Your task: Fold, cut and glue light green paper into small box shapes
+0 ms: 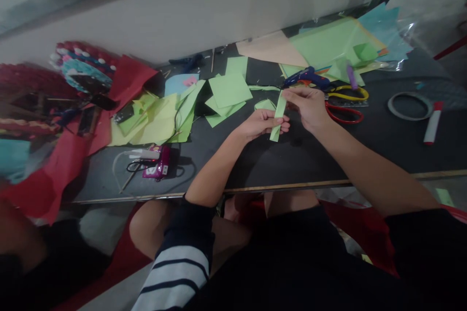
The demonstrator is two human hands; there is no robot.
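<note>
A narrow strip of light green paper point(280, 108) stands nearly upright between my hands, above the dark table. My left hand point(260, 124) is closed on its lower part, thumb in front. At its top end, my right hand point(306, 106) pinches the strip between thumb and fingers. Just behind lies a small folded piece of green paper point(265, 104). Square green sheets point(229, 91) are piled to the left. A blue glue gun point(306, 77) rests behind my right hand, and scissors with red and yellow handles point(348, 92) lie beside it.
A tape roll point(410, 106) and a white marker with red ends point(433, 124) lie at the right. Left are a purple power adapter point(157, 163) with cables, yellow paper point(160, 119) and red sheets point(69, 170). Another person's arm point(22, 233) shows at far left. A wall point(219, 14) backs the table.
</note>
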